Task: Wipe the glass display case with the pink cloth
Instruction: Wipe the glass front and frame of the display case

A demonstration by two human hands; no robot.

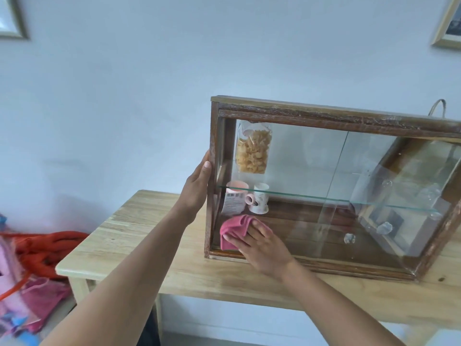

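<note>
Most of the glass display case (324, 176) on the wooden table (139, 236) looks unwiped to us: our right hand (262, 248), fingers spread flat, presses the pink cloth (233, 229) low on the front pane's left corner. Our left hand (197, 191) steadies the frame's left edge, fingers loosely extended. The pink mug (234, 199) inside has a label, but it's too blurry to read.
</note>
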